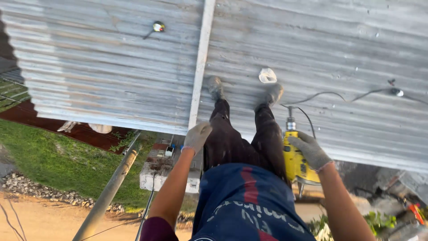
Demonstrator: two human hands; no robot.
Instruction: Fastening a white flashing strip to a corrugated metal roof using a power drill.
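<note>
gloved right hand (310, 151) around yellow drill (295, 157) above corrugated roof (321, 49)

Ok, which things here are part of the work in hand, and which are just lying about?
In hand:
right hand gripping the yellow drill
drill cable
corrugated roof sheets
left hand, holding nothing

Lying about:
white wad by the shoes
small round object further up the roof

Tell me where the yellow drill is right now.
The yellow drill is in the gloved right hand, low right of the head view, beside the right leg, pointing at the metal roof.
</note>
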